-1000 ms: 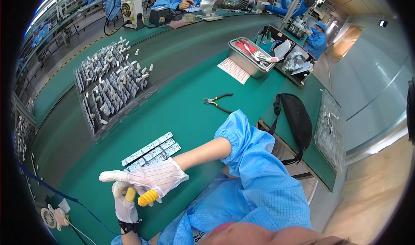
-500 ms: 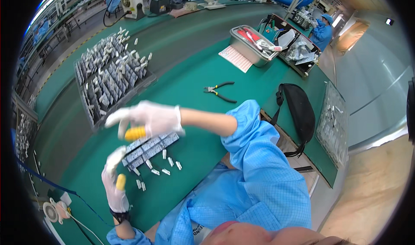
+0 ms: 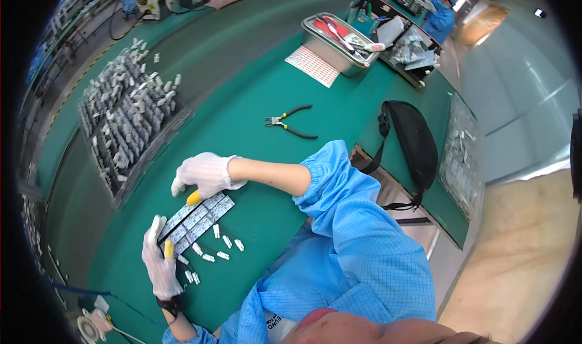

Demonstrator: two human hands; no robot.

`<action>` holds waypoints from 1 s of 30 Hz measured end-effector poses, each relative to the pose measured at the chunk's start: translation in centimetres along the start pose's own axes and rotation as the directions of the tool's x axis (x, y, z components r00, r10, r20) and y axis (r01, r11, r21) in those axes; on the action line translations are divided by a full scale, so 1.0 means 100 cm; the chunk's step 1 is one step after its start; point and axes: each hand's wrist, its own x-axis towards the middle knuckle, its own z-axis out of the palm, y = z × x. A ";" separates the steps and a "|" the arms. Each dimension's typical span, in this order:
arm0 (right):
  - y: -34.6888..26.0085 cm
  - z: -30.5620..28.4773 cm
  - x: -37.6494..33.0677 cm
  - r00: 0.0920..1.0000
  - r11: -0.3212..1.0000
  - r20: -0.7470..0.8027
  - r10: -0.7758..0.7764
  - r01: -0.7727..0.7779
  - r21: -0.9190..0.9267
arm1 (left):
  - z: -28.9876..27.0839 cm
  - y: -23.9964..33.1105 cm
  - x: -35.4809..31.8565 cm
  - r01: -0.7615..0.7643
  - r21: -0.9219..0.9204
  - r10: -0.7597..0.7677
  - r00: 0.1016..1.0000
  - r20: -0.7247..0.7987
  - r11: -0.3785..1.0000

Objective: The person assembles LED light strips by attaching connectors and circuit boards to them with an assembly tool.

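On the green mat lies a panel of speckled grey-white circuit boards (image 3: 203,221), in strips with a dark gap between them. Short dark leads with small white connectors (image 3: 227,241) trail off its near side. My left hand (image 3: 159,264), in a white glove with a yellow thumb cot, grips the panel's left end between thumb and fingers. My right hand (image 3: 206,173), gloved likewise, is over the far edge. Its yellow-cotted thumb rests at the boards while its fingers extend leftward, apart from the thumb, with nothing seen in them.
A tray (image 3: 130,116) crowded with similar boards stands at the far left. Cutting pliers (image 3: 288,122) lie beyond my right forearm. Farther back are a metal tin (image 3: 330,47) of tools, a perforated pink sheet (image 3: 312,66) and a parts box (image 3: 406,50). A black pouch (image 3: 412,150) sits at right.
My right hand has come back from beside the tray to the panel's far edge. My left hand has closed in on the panel's left end. The whole view has shifted slightly.
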 end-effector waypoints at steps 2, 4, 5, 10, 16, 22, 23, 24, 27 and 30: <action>0.004 0.008 0.002 0.999 0.998 -0.005 -0.054 0.054 0.044 | -0.003 0.003 -0.003 0.035 -0.025 -0.035 0.999 -0.005 0.999; 0.006 0.010 -0.001 0.999 0.997 -0.016 -0.039 0.040 0.067 | -0.005 0.011 0.003 0.054 -0.026 -0.054 0.999 0.000 0.998; 0.006 0.011 -0.003 0.998 0.996 -0.040 -0.038 0.041 0.083 | -0.006 0.014 0.003 0.036 0.062 -0.036 0.999 0.009 0.997; 0.011 0.012 -0.007 0.992 0.991 -0.097 -0.082 0.091 0.096 | -0.005 0.020 0.000 -0.019 0.209 0.016 1.000 0.016 0.978; 0.006 0.014 -0.012 0.986 0.985 -0.015 -0.167 0.167 0.032 | 0.003 0.013 -0.011 -0.107 0.242 0.115 0.993 -0.022 0.964; 0.004 0.016 -0.006 0.984 0.984 0.022 -0.177 0.178 -0.019 | 0.004 -0.002 -0.017 -0.128 0.169 0.147 0.984 -0.103 0.977; 0.007 0.017 -0.005 0.984 0.983 0.013 -0.180 0.180 -0.024 | 0.004 -0.007 -0.014 -0.122 0.110 0.135 0.984 -0.114 0.986; 0.005 0.013 -0.004 0.987 0.987 0.012 -0.159 0.159 -0.015 | 0.003 -0.007 -0.011 -0.102 0.052 0.108 0.987 -0.116 0.993; 0.006 0.010 -0.003 0.990 0.991 0.041 -0.131 0.132 -0.023 | -0.001 -0.001 -0.008 -0.077 0.039 0.081 0.989 -0.124 0.996; 0.008 0.012 -0.004 0.991 0.992 0.045 -0.124 0.123 0.020 | 0.000 -0.003 -0.010 -0.098 0.051 0.104 0.985 -0.136 0.994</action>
